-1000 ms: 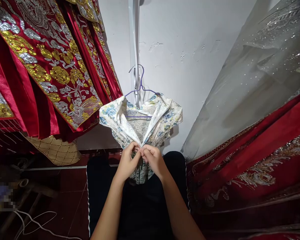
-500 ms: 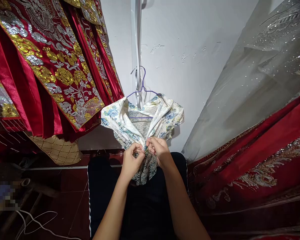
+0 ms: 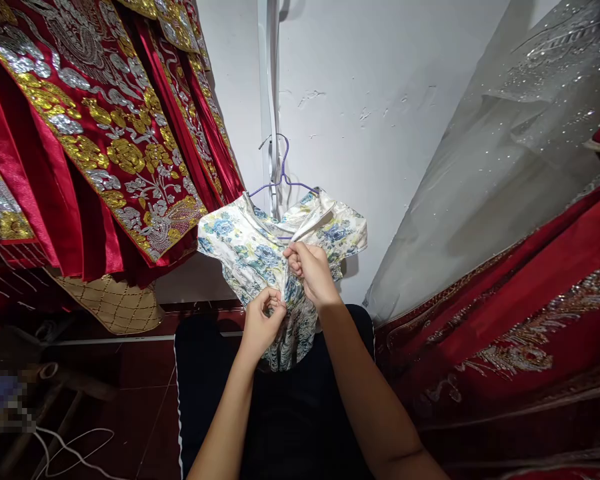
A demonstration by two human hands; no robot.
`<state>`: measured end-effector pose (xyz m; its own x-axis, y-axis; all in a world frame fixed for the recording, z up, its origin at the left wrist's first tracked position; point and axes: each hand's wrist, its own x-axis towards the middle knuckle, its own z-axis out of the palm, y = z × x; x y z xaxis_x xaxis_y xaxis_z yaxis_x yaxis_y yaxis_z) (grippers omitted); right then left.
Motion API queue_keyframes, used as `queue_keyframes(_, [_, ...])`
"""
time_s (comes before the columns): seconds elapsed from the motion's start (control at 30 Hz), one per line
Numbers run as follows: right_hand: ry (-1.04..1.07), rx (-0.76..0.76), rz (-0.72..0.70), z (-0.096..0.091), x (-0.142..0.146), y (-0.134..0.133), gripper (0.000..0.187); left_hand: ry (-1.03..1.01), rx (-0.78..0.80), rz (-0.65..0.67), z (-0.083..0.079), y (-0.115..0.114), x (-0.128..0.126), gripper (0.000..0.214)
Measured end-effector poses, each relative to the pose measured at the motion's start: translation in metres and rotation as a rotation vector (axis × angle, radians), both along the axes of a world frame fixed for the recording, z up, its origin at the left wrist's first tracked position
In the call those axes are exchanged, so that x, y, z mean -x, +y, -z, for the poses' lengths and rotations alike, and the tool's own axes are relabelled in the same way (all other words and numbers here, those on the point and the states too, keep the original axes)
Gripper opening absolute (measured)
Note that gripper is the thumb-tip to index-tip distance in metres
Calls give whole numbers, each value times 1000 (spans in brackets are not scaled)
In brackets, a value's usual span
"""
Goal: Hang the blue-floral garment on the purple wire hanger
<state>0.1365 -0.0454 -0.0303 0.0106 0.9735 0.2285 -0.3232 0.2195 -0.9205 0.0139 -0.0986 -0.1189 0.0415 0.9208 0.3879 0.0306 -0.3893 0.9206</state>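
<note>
A small white dress with blue and yellow flowers [image 3: 240, 243] hangs on a purple wire hanger [image 3: 283, 175] against the white wall. My left hand [image 3: 263, 323] pinches the dress's back opening lower down, fingers closed on the cloth. Higher up, my right hand [image 3: 311, 270] is closed on the same seam near the collar, where the two edges now meet. What sits between the right fingertips is too small to make out.
Red garments with gold and silver embroidery [image 3: 95, 127] hang at the left. A sheer glittery cover [image 3: 505, 153] and more red embroidered fabric [image 3: 505, 320] fill the right. Below lie dark red floor tiles, a white cable [image 3: 75, 447] and my black-clad legs [image 3: 280, 427].
My right hand has travelled up the dress's back opening from beside the left hand to near the collar, and the open flaps have closed together. The left hand stayed low.
</note>
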Motion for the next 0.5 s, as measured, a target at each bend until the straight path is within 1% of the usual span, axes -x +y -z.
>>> queue_keyframes(0.07, [41, -14, -10, -7, -1, 3, 24, 13, -5, 6, -1, 0, 1, 5])
queue_keyframes(0.13, [66, -30, 15, -15, -2, 7, 23, 25, -1, 17, -2, -1, 0, 6])
queue_keyframes(0.27, [66, -45, 41, -32, -5, 18, 21, 30, 9, 28, -2, -1, -4, 7])
queue_keyframes(0.4, [69, -30, 35, -44, -6, 32, 17, 26, 31, 15, 2, 5, -5, 5])
queue_keyframes(0.5, [76, -45, 52, -52, -4, 41, 16, 15, 41, 1, 7, 10, -6, 2])
